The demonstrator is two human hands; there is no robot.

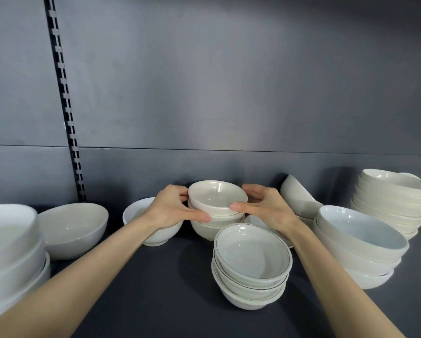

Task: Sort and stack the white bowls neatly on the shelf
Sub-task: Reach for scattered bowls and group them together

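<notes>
On shelf (pixel 170 276), left hand (pixel 173 208), right hand (pixel 268 208) fingers pinch bowl (pixel 216 196) rim; front stack (pixel 252 254) near.

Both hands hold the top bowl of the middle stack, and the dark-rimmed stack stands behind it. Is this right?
Not quite: the left hand and right hand do hold the top bowl of the middle stack, but the dark-rimmed stack stands in front of it, as the head view shows.
</notes>
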